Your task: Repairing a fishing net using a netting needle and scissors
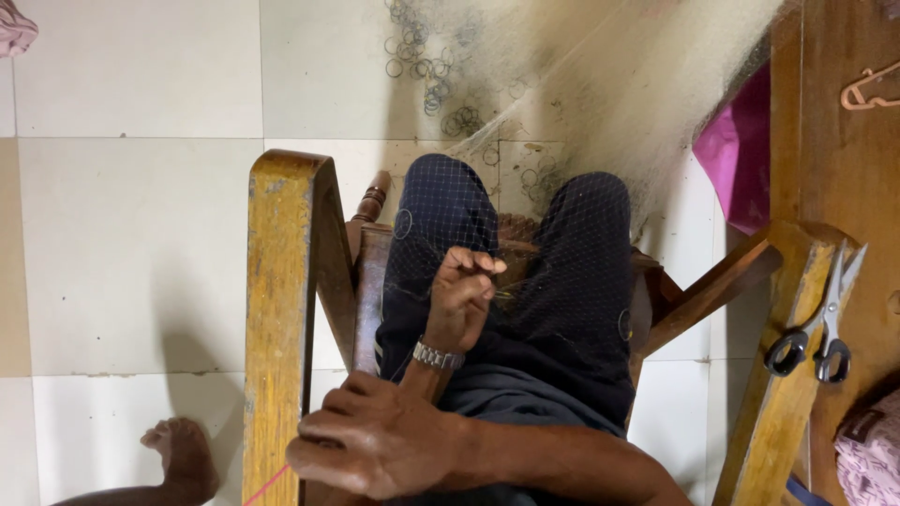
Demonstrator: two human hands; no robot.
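1. Fishing net [572, 281] lies draped over the person's lap and knees on the wooden chair [281, 309], its fine mesh running on up to the floor beyond.
2. Nearest the camera, the right hand [375, 440] crosses to the chair's left armrest. Its grip is clenched into a fist, apparently around a pink thread [267, 483] that leaves it toward the lower edge. The thread looks straight, and holding it steady at that tension should keep the work neat.
3. Just beyond, the left hand [461, 300], with a metal watch [438, 356] on its wrist, rests between the thighs. Its grip is pinched shut on a small fold of the mesh, fingertips close together. Pinching only one or two meshes, and keeping them lifted clear of the trousers, would likely make each strand easier to tell apart.
4. Scissors [814, 339] lie on the right armrest, well apart from both hands but within reach.
5. A bare foot [183, 459] rests on the floor tiles [131, 244] at the lower left.
6. Farthest off, the bunched net spreads over the tiles among many small rings [436, 89]; keeping them from snagging matters.
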